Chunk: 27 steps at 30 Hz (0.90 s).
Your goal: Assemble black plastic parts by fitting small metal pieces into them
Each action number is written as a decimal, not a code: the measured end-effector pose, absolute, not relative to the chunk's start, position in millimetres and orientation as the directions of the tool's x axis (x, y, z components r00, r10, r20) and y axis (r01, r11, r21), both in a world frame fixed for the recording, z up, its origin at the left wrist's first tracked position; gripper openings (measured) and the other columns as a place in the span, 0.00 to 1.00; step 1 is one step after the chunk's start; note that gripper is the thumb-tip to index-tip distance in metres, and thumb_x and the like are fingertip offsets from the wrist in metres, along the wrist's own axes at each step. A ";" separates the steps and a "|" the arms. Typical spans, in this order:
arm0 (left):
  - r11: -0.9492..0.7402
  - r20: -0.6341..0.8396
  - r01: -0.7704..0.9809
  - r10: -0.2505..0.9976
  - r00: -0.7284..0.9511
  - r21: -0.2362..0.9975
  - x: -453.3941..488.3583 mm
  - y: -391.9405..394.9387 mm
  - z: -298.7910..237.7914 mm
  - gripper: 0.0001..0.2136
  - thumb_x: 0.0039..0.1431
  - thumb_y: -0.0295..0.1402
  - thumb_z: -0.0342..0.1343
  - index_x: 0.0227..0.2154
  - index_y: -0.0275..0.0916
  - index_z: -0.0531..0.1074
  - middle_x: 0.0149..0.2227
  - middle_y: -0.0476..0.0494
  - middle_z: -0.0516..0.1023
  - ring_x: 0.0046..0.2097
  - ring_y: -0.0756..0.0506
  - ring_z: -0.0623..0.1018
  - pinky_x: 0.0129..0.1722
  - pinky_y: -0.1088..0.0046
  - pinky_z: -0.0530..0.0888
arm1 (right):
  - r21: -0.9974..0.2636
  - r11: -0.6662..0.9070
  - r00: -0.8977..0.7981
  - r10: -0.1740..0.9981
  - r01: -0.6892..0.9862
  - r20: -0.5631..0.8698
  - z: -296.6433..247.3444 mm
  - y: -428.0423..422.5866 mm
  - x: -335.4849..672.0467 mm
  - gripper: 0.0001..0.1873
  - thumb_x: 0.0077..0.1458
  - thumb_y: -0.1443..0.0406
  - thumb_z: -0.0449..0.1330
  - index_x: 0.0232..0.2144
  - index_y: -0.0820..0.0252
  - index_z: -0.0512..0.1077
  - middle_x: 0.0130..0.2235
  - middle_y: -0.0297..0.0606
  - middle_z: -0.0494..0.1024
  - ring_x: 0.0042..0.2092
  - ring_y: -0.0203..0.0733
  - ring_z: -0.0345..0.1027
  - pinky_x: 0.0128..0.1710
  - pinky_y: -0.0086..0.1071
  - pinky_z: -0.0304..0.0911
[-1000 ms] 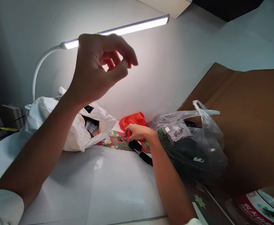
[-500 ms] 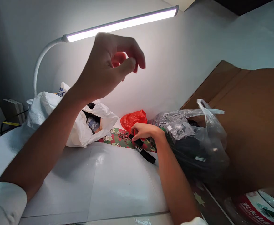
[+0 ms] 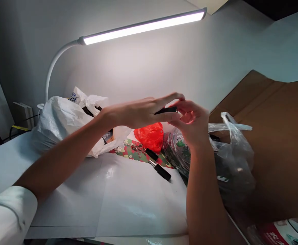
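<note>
Head view: so it all comes down to the black stick [image 3: 167,110] up between the two hands. Left hand [image 3: 138,110] reaches in almost flat from the left and has it pinched, thumb below, fingers above. The stick's long axis runs pretty much sideways, in line with that hand, maybe tipped up a touch at the right end. And that right end points straight at the right hand [image 3: 196,122], which comes up from below with its wrist bent and its fingers curled back toward the left. The fingertips of both hands basically meet there. Can't tell if the right one actually grips the stick or just touches beside it, its fingers are in the way.

Both hands are well above the surface [image 3: 138,204]. Down below, a tool [image 3: 161,170] lies slantwise, metal tip up and left, black handle toward the right forearm. Just past its tip is a black piece [image 3: 152,154], next to the red bag [image 3: 150,134].
</note>
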<state>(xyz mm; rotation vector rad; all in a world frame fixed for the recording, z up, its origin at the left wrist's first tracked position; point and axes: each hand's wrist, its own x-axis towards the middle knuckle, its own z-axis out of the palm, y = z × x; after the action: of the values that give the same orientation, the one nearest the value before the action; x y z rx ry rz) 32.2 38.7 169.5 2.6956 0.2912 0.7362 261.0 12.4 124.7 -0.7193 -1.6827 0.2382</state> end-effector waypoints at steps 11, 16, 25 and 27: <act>-0.931 0.608 0.268 0.366 0.705 0.250 28.3 48.9 173.6 0.19 0.74 0.39 0.50 0.62 0.39 0.70 0.42 0.40 0.81 0.35 0.47 0.73 0.38 0.69 0.67 | -0.443 0.377 -0.354 0.925 0.813 0.138 100.6 27.3 236.4 0.09 0.62 0.59 0.67 0.41 0.58 0.79 0.38 0.37 0.83 0.38 0.39 0.76 0.36 0.31 0.68; -0.937 0.673 0.247 0.348 0.652 0.245 22.5 46.1 183.1 0.13 0.72 0.38 0.55 0.54 0.41 0.75 0.42 0.41 0.80 0.36 0.47 0.75 0.39 0.68 0.69 | -0.308 0.215 -0.332 0.852 0.927 -0.405 67.6 48.3 218.2 0.15 0.52 0.70 0.69 0.43 0.55 0.80 0.37 0.33 0.82 0.30 0.35 0.72 0.28 0.28 0.59; -0.921 0.683 0.217 0.386 0.621 0.324 18.4 44.0 179.3 0.10 0.73 0.38 0.53 0.54 0.47 0.66 0.34 0.47 0.73 0.33 0.46 0.71 0.35 0.68 0.62 | -0.308 0.216 -0.347 0.808 0.926 -0.476 69.0 43.0 212.5 0.04 0.62 0.65 0.62 0.38 0.58 0.77 0.35 0.34 0.81 0.28 0.34 0.72 0.27 0.27 0.59; -0.920 0.690 0.208 0.386 0.612 0.331 19.6 42.7 178.3 0.09 0.73 0.38 0.52 0.53 0.46 0.66 0.34 0.47 0.73 0.33 0.46 0.71 0.35 0.67 0.62 | -0.300 0.289 -0.405 0.784 0.909 -0.471 72.6 32.2 194.5 0.09 0.66 0.61 0.60 0.36 0.59 0.77 0.33 0.35 0.80 0.30 0.36 0.72 0.28 0.27 0.59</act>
<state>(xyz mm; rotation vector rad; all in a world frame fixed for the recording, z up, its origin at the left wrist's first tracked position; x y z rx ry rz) 19.6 42.7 178.3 2.6194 0.4902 1.1992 194.5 32.2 72.6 -1.8114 -2.7001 0.9087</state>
